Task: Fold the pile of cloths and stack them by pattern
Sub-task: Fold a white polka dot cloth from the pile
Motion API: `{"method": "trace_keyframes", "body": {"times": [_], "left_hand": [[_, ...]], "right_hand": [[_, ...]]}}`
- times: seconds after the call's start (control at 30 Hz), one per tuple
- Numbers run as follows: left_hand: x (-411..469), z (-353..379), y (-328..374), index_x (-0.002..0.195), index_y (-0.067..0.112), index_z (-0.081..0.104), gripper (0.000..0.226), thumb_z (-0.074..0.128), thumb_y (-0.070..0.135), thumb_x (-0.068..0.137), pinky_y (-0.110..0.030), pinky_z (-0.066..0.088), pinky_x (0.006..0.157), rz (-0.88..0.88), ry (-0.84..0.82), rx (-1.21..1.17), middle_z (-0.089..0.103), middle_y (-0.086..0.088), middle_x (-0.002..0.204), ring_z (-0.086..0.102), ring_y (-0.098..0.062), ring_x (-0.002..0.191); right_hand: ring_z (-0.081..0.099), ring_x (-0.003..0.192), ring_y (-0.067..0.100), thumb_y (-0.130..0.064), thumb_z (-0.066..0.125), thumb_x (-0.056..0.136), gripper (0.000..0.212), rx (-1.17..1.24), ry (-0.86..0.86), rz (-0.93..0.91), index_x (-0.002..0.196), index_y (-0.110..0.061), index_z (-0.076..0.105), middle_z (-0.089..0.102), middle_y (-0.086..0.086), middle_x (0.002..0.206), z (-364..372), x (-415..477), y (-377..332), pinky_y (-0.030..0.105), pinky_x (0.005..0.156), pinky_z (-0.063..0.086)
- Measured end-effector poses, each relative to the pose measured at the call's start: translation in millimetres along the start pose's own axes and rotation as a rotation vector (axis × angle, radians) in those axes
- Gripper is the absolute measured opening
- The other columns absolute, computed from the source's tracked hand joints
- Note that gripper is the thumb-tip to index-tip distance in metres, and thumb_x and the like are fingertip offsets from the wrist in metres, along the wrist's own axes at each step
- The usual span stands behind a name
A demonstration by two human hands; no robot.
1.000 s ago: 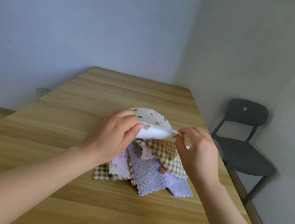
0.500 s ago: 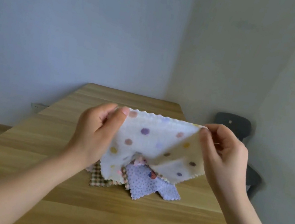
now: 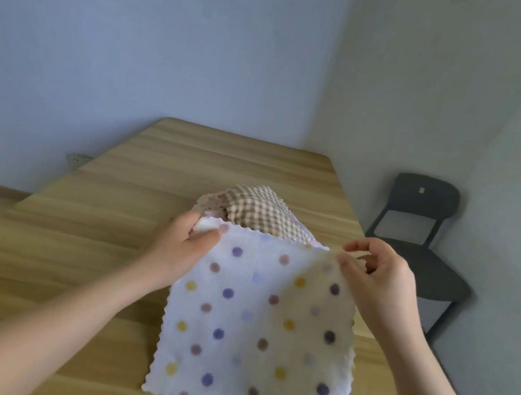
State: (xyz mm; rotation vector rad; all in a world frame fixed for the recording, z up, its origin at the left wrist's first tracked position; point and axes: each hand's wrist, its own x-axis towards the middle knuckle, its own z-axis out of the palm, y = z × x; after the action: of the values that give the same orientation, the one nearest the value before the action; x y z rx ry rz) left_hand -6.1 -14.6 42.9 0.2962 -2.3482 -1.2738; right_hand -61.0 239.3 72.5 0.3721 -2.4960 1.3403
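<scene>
A white cloth with coloured polka dots (image 3: 258,332) is spread out flat in front of me, hanging from its top edge above the wooden table (image 3: 75,251). My left hand (image 3: 184,246) pinches its top left corner. My right hand (image 3: 376,280) pinches its top right corner. Behind the cloth's top edge the pile of cloths (image 3: 256,212) lies on the table, with a brown checked cloth on top; the rest of the pile is hidden by the dotted cloth.
A dark plastic chair (image 3: 421,225) stands to the right of the table, near the wall. The table's far edge meets a blue-grey wall. A wall socket (image 3: 76,159) shows low on the left.
The dotted cloth was lifted off the pile and opened out to its full square. Both hands moved apart along its top edge, and it now covers most of the pile.
</scene>
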Motion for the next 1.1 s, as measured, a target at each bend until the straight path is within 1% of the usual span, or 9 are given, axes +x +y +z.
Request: {"method": "trace_keyframes", "body": {"times": [0.13, 0.3, 0.43, 0.5, 0.6, 0.73, 0.83, 0.93, 1.1], "left_hand": [[-10, 12, -13, 0.064, 0.012, 0.029, 0.039, 0.051, 0.015, 0.097, -0.019, 0.023, 0.043, -0.015, 0.022, -0.043, 0.026, 0.005, 0.057, 0.026, -0.007, 0.047], [-20, 14, -15, 0.061, 0.013, 0.029, 0.043, 0.049, 0.018, 0.098, -0.019, 0.023, 0.045, 0.044, -0.031, -0.046, 0.024, 0.010, 0.050, 0.025, -0.007, 0.046], [-29, 12, -8, 0.066, 0.000, 0.056, 0.029, 0.063, 0.014, 0.091, -0.013, 0.032, 0.047, 0.055, -0.002, -0.073, 0.051, -0.012, 0.055, 0.043, -0.008, 0.047], [-34, 12, -4, 0.075, 0.011, 0.069, 0.013, 0.067, 0.013, 0.088, -0.007, 0.040, 0.053, 0.013, 0.005, -0.116, 0.071, 0.000, 0.066, 0.061, -0.003, 0.055], [-44, 14, -2, 0.083, 0.029, 0.069, 0.021, 0.066, 0.009, 0.088, -0.006, 0.048, 0.061, -0.073, 0.005, -0.256, 0.073, 0.016, 0.074, 0.068, 0.003, 0.068], [-53, 14, -5, 0.093, 0.020, 0.065, 0.015, 0.062, 0.005, 0.091, -0.019, 0.057, 0.069, -0.187, -0.045, -0.402, 0.074, 0.001, 0.079, 0.071, -0.010, 0.075], [-57, 12, -1, 0.087, 0.006, 0.063, 0.003, 0.065, 0.004, 0.088, -0.027, 0.059, 0.069, -0.210, -0.052, -0.476, 0.072, -0.006, 0.072, 0.070, -0.016, 0.069], [-59, 12, 5, 0.082, 0.005, 0.066, 0.004, 0.069, 0.006, 0.085, -0.027, 0.060, 0.066, -0.189, -0.018, -0.470, 0.071, -0.006, 0.067, 0.066, -0.012, 0.061], [-63, 15, 12, 0.092, 0.009, 0.069, 0.009, 0.064, 0.002, 0.088, -0.029, 0.060, 0.073, -0.232, -0.065, -0.513, 0.074, -0.005, 0.078, 0.070, -0.015, 0.071]], "right_hand": [[0.048, 0.038, 0.009, -0.006, 0.059, 0.084, 0.013, 0.036, -0.163, 0.059, 0.085, -0.019, 0.055, 0.068, 0.004, 0.058, 6, -15, 9, 0.016, 0.043, 0.040], [0.062, 0.047, 0.014, 0.000, 0.057, 0.086, 0.016, 0.059, -0.270, 0.033, 0.082, -0.016, 0.058, 0.069, 0.001, 0.059, 7, -25, 3, 0.018, 0.048, 0.048], [0.065, 0.050, 0.016, -0.002, 0.057, 0.087, 0.019, 0.107, -0.272, 0.021, 0.080, -0.018, 0.066, 0.068, 0.003, 0.062, 9, -29, 1, 0.027, 0.056, 0.054], [0.067, 0.054, 0.017, -0.004, 0.057, 0.089, 0.022, 0.143, -0.269, 0.047, 0.081, -0.018, 0.071, 0.070, 0.003, 0.067, 11, -32, 2, 0.032, 0.061, 0.057], [0.072, 0.069, 0.016, 0.001, 0.053, 0.092, 0.026, 0.274, -0.310, 0.117, 0.095, -0.015, 0.073, 0.074, 0.003, 0.080, 12, -41, 3, 0.029, 0.066, 0.060], [0.072, 0.093, 0.016, 0.010, 0.047, 0.093, 0.039, 0.462, -0.469, 0.154, 0.116, -0.016, 0.066, 0.072, 0.008, 0.105, 10, -53, 3, 0.028, 0.075, 0.059], [0.073, 0.079, 0.010, 0.007, 0.061, 0.087, 0.031, 0.372, -0.349, 0.060, 0.098, -0.019, 0.073, 0.076, 0.004, 0.085, 13, -58, -3, 0.018, 0.065, 0.056], [0.066, 0.058, 0.004, -0.005, 0.075, 0.079, 0.017, 0.205, -0.225, -0.070, 0.079, -0.022, 0.076, 0.073, -0.009, 0.069, 17, -60, -9, 0.012, 0.056, 0.050], [0.053, 0.070, 0.005, -0.028, 0.079, 0.073, 0.013, -0.029, -0.140, -0.347, 0.068, -0.032, 0.067, 0.061, -0.014, 0.080, 23, -59, -15, 0.008, 0.057, 0.036]]}}
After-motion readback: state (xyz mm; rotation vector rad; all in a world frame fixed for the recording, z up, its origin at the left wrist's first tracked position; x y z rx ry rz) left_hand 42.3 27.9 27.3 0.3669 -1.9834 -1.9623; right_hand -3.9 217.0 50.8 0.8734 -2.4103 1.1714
